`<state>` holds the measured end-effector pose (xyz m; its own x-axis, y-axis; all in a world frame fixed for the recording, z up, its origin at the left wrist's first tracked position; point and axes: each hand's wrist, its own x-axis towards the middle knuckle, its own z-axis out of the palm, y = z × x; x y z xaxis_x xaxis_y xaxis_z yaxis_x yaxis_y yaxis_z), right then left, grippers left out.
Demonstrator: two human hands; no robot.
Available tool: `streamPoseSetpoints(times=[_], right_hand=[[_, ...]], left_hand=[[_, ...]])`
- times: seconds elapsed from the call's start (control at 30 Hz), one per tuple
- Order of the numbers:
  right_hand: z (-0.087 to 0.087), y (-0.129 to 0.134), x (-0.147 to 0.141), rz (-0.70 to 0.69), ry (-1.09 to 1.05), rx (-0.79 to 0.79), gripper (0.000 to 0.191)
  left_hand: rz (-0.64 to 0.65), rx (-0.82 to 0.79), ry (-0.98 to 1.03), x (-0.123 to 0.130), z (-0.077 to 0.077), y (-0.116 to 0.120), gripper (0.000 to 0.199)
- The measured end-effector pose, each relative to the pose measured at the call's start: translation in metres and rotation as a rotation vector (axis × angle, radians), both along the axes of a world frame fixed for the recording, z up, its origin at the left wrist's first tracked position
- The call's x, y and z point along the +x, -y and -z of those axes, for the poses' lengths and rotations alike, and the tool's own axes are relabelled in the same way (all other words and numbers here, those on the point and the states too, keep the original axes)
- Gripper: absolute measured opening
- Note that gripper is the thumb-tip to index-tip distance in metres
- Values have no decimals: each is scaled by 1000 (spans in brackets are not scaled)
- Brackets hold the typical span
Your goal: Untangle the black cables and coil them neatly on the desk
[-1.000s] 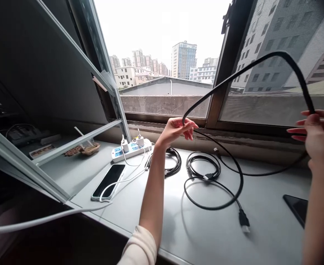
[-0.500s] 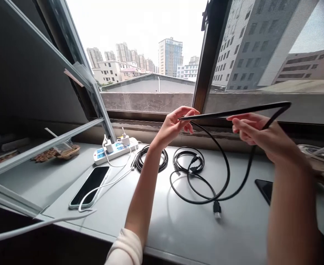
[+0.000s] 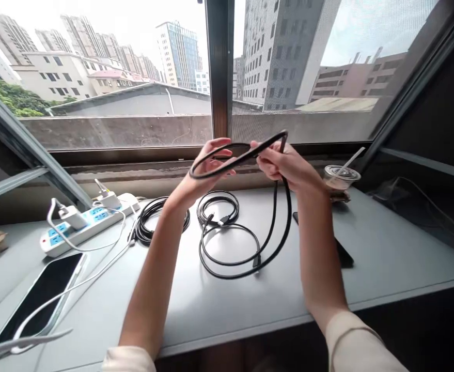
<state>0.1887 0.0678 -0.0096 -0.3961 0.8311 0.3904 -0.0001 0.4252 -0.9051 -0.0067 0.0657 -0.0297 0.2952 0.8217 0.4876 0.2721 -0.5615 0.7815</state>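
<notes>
A black cable point(image 3: 289, 214) is raised above the grey table, bent into a loop between my hands. My right hand point(image 3: 283, 164) is closed around the cable, pinching it near the loop's right end. My left hand point(image 3: 210, 159) is inside the loop's left end, its fingers apart and slightly curled; the cable passes across it. From my right hand the cable runs down and lies in wide curves on the table. One black plug point(image 3: 256, 261) rests there. Behind it sits a smaller coil of black cable point(image 3: 237, 204) with connectors at its front.
Left of my left forearm lies another black cable coil point(image 3: 143, 235). A white power strip point(image 3: 95, 225) holds white chargers, and a phone point(image 3: 43, 292) lies under a white cord. To the right are a dark flat device point(image 3: 344, 254) and a lidded cup with straw point(image 3: 342, 177). A window stands behind.
My hands have come closer together, and the stretch of cable between them now bends into a rounded loop. The right hand has closed on the cable. The view has turned right.
</notes>
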Motion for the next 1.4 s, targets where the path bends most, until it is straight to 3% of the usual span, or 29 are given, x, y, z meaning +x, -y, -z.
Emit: streamPoseSetpoints(times=[0.1,0.2,0.3,0.37,0.43,0.5,0.6,0.77,0.97,1.07,1.2,1.4], right_hand=[[-10,-1,16,153,-261,-159,26],[-19,-1,38,359,-403,-243,27],[-22,-4,61,460,-461,-228,30],[-19,-6,73,500,-517,-195,33],[-16,-7,80,503,-579,-172,35],[-14,-7,84,475,-628,-172,37],[-11,-7,84,455,-629,-181,36],[-3,-10,79,551,-526,-90,24],[3,-11,70,673,-272,-12,18],[3,-9,65,611,-158,-104,19],[1,-7,62,527,-153,-223,27],[4,-8,63,412,-70,-227,25]], left_hand=[[64,-229,-267,5,7,7,62],[112,-394,-454,18,8,17,58],[276,-548,-628,27,5,22,52],[419,-569,-750,26,1,23,49],[497,-481,-795,21,-4,24,45],[478,-340,-752,12,-10,25,41],[338,-130,-590,1,-14,27,32],[134,182,-275,-4,-14,26,19],[-83,531,-129,-3,-14,16,8],[-122,584,-105,-3,-15,15,10],[-74,576,-38,-1,-19,22,18],[-100,580,130,-1,-26,31,24]])
